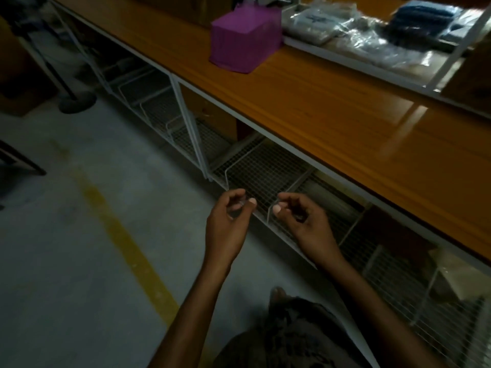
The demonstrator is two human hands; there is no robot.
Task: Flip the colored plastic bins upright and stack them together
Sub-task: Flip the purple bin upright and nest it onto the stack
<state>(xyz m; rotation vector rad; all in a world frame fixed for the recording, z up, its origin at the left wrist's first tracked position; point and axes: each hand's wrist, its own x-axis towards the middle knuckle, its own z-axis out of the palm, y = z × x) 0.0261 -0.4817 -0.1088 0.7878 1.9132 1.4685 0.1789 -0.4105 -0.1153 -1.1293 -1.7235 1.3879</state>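
Note:
A purple plastic bin (245, 38) stands upside down on the orange-brown shelf top (332, 110), far up and away from both hands. My left hand (229, 221) hovers low in front of the shelf's wire rack, fingers curled loosely with nothing in them. My right hand (303, 219) is beside it, a short gap apart, fingers likewise curled and holding nothing. No other colored bin is in view.
Bagged goods in clear plastic (358, 30) lie on a white tray behind the bin. Below the shelf top runs a white wire rack (260, 166) with dividers. A yellow line (125, 243) crosses the grey floor. A dark stand base (77, 102) sits at left.

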